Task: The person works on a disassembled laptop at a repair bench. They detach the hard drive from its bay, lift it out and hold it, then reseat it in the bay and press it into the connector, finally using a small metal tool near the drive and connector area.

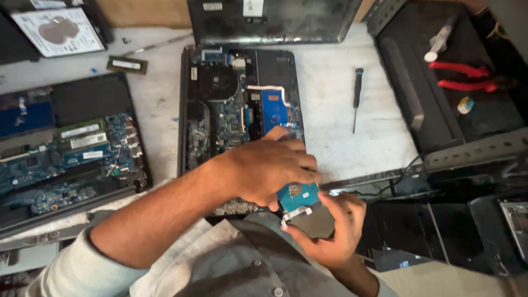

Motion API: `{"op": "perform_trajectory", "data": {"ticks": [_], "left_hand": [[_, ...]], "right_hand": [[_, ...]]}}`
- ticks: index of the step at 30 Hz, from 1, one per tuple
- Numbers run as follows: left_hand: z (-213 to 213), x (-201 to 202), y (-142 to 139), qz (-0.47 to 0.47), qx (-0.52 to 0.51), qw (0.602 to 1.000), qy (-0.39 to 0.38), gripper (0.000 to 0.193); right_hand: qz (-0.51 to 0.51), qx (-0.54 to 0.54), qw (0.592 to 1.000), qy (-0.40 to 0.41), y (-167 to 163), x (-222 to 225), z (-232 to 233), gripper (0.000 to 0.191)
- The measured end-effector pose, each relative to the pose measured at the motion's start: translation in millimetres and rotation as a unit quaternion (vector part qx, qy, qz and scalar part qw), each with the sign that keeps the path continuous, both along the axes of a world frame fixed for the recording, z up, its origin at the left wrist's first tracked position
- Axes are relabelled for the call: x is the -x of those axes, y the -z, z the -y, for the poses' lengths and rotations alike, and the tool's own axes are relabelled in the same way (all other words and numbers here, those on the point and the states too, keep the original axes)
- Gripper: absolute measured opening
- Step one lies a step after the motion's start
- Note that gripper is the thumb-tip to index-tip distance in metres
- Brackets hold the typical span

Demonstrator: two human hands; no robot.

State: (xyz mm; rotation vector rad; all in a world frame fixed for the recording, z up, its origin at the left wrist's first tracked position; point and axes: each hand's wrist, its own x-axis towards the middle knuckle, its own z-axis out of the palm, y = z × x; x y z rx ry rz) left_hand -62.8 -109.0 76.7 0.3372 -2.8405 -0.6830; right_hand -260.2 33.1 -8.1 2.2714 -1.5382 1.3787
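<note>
A small hard drive (297, 196) with a blue circuit board and a metal edge sits between both my hands, just off the near right corner of an opened laptop (240, 104). My left hand (269, 168) reaches across from the left and grips the drive from above. My right hand (333, 225) cups it from below, fingers on its lower edge. The laptop's fan, blue boards and cables lie exposed beyond my left hand.
A second opened laptop (66, 148) with memory sticks lies at left. A loose memory stick (127, 64) and another hard drive (58, 30) lie at the back left. A black screwdriver (357, 96) rests right of the laptop. Red pliers (467, 77) and a syringe (438, 43) sit in a black tray.
</note>
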Motion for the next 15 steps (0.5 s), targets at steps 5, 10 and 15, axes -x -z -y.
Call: {"op": "perform_trajectory", "data": {"ticks": [5,10,15], "left_hand": [[0.6,0.4,1.3,0.009,-0.016,1.0,-0.014,0.087],[-2.7,-9.3,1.1,0.005,-0.015,0.999,-0.043,0.087],[-27.8,-46.0,8.0,-0.122,0.09,0.968,-0.198,0.096]], "right_hand": [[0.014,-0.004,1.0,0.021,4.9,-12.3,1.1,0.079],[0.036,0.002,0.999,0.011,3.3,-17.2,5.4,0.066],[0.061,-0.004,0.998,0.009,6.4,-21.3,6.2,0.065]]}}
